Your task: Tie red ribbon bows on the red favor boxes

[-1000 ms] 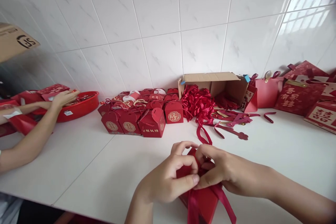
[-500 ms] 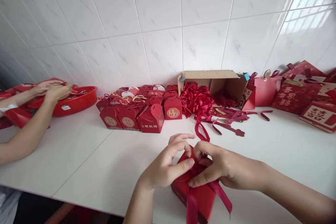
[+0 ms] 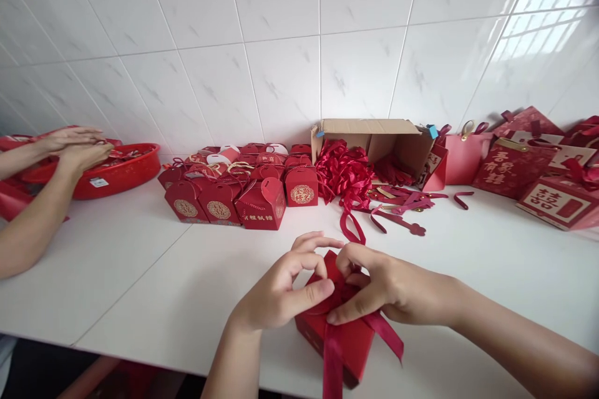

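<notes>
A red gift box [image 3: 349, 349] stands on the white table right in front of me, with a dark red satin ribbon [image 3: 333, 358] across its top. The ribbon's two tails hang over the near and right sides. My left hand [image 3: 285, 283] is at the box's left top edge, thumb and index finger closed on the ribbon by the knot. From the other side my right hand [image 3: 379, 287] pinches the ribbon between thumb and bent fingers. The knot itself is partly hidden behind the fingers.
Behind, several finished-looking red boxes [image 3: 259, 202] stand in rows. An open cardboard box [image 3: 367, 128] spills a heap of red ribbon [image 3: 344, 171] and straps [image 3: 402, 199]. Red gift bags [image 3: 512, 165] stand right. At left, another person's hands [image 3: 77, 146] work above a red basin [image 3: 116, 181].
The whole view has shifted slightly, so things sit a little further left. My hands keep nearly the same grip at the ribbon. The other person's hands have moved slightly.
</notes>
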Available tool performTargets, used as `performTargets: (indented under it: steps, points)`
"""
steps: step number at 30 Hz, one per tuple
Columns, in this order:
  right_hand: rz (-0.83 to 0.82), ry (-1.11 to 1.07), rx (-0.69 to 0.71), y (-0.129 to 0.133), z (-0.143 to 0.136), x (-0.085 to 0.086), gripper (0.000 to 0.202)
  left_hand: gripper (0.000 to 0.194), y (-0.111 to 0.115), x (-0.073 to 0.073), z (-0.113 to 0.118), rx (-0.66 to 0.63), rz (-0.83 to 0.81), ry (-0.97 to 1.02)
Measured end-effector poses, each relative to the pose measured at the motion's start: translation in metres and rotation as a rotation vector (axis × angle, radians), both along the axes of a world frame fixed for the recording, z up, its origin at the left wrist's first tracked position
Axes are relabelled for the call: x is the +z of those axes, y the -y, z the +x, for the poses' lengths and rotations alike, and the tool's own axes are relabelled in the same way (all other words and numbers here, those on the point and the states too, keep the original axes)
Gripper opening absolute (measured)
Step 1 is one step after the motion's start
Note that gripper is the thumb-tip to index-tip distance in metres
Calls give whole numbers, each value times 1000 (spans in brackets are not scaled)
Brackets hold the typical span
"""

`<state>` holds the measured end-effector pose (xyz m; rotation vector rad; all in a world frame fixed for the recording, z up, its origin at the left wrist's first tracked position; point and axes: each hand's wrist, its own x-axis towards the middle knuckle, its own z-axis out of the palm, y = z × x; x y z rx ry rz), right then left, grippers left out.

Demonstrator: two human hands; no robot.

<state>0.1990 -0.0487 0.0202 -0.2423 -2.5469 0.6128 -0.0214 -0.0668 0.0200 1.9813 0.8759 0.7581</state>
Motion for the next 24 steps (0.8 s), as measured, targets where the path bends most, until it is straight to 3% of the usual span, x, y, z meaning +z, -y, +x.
performTargets:
  steps: [7, 15, 20, 24]
  points:
    - [-17, 31, 12, -1, 3, 3, 27, 20, 0, -2, 4, 161, 95, 31]
    - [-23, -145, 17, -6, 3, 0, 30, 26, 12, 4, 19, 191, -64, 93]
    - [-98, -226, -120, -13, 5, -3, 7, 22, 13, 2, 23, 225, -117, 142]
    - [-99, -190, -122, -16, 9, 1, 12, 22, 13, 1, 23, 217, -144, 183]
